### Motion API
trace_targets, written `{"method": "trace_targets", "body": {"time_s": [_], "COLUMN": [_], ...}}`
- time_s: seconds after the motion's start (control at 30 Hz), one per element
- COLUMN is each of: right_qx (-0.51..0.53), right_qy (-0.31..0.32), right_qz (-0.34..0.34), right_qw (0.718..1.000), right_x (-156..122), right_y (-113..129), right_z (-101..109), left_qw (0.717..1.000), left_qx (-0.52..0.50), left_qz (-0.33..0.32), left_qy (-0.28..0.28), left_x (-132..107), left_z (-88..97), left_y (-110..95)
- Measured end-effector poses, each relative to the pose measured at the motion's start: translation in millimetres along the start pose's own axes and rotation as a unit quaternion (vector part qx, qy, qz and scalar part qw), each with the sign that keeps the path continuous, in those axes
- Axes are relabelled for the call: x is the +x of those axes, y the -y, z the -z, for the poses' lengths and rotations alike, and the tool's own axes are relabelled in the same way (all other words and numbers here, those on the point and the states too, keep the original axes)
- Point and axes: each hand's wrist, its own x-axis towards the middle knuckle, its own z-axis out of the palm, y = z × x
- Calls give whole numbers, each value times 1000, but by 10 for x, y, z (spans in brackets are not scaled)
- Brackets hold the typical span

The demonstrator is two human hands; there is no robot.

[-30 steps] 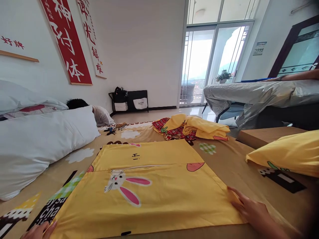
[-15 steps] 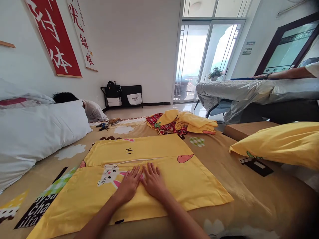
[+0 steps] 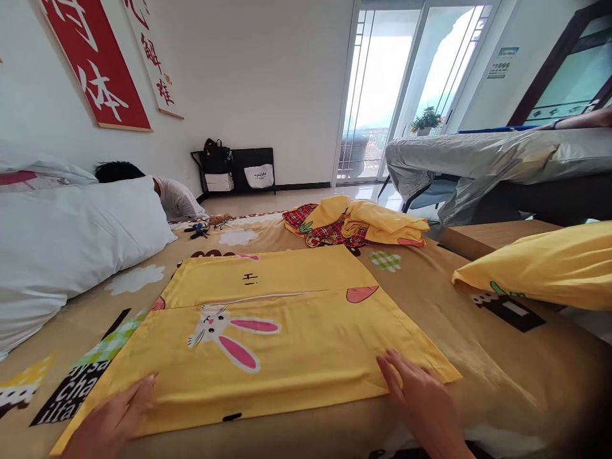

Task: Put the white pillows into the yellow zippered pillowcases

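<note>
A yellow pillowcase with a rabbit print and an overlapped opening across it lies flat on the bed. My left hand, slightly blurred, is over its near left part with the fingers stretched out. Near the right front edge my right hand rests with fingers extended and a little apart, the fingertips touching the cloth. Neither hand holds anything. Soft creases run along the pillowcase's near side.
White pillows lie at the left. A crumpled yellow and red-plaid cloth sits at the far edge, and another yellow cloth at the right. Beyond the bed are a crouching person, a plastic-covered table and someone's arm.
My hands have moved apart from the middle of the pillowcase, left toward the near left, right toward the near right. The rabbit's ears are now uncovered. The view has tilted slightly down.
</note>
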Motion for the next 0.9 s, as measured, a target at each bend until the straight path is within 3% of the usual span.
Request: {"method": "trace_targets", "body": {"time_s": [0.03,0.1,0.17,0.2,0.23,0.3,0.37,0.43,0.5,0.6,0.7,0.8,0.9], "right_qx": [23,87,106,110,113,119,118,108,84,-4,-58,-69,-40], "right_qy": [-6,49,85,145,199,253,268,275,282,281,266,256,236], "right_qz": [-3,36,77,95,106,115,101,73,35,-52,-100,-134,-127], "right_qw": [1000,994,988,979,968,953,951,952,955,958,957,955,963], "right_x": [221,680,1027,1129,1186,1200,1161,1131,1110,1031,911,870,916], "right_y": [227,806,1378,1600,1755,1835,1625,1206,687,-63,-532,-516,32], "right_z": [27,-15,-193,-314,-439,-651,-761,-760,-679,-507,-345,-208,-152], "left_qw": [1000,990,974,975,976,976,973,975,983,988,983,975,971], "left_qx": [-20,-61,-47,-12,2,20,33,55,88,144,176,216,229], "left_qz": [-12,-112,-203,-205,-198,-197,-203,-194,-144,-20,42,42,-24], "left_qy": [18,54,88,88,85,96,100,93,78,50,8,-38,-69], "left_x": [184,570,870,961,1010,1006,933,867,833,786,661,491,365], "left_z": [55,31,-184,-342,-509,-797,-931,-888,-727,-446,-265,-216,-241], "left_y": [-273,-951,-1618,-1881,-2073,-2219,-2083,-1756,-1323,-616,-62,105,-81]}}
